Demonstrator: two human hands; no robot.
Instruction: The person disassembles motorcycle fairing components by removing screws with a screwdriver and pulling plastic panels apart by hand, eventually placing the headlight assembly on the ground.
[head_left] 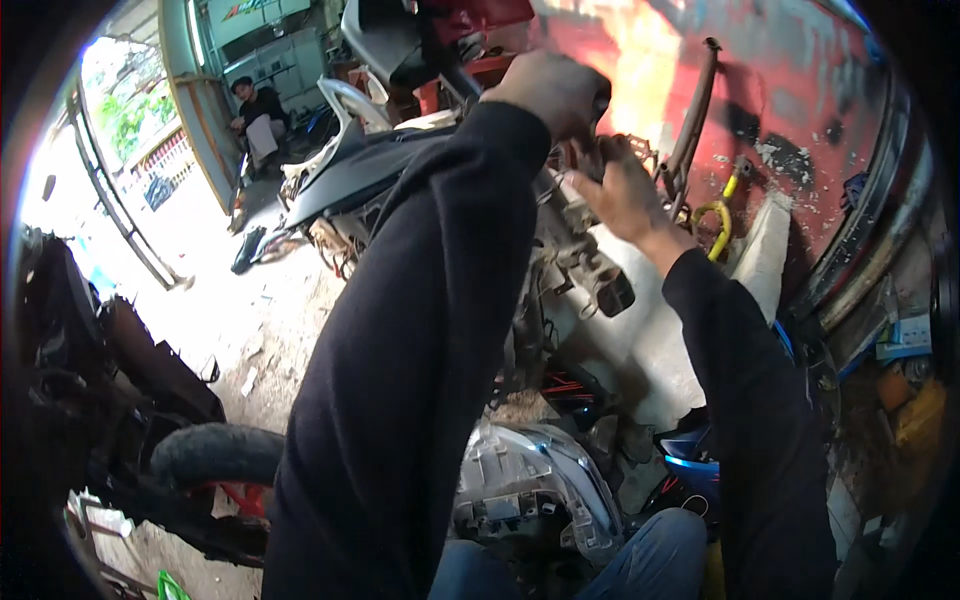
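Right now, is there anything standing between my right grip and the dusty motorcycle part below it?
Nothing visible stands between the right grip and the dusty motorcycle part; I cannot tell whether they touch.

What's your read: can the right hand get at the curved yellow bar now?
Likely yes: the curved yellow bar shows just right of the right hand; the rusty pipe's lower end may crowd the way, and depth is hard to judge.

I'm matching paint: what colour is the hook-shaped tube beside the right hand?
The hook-shaped tube is yellow, clearest in the head view.
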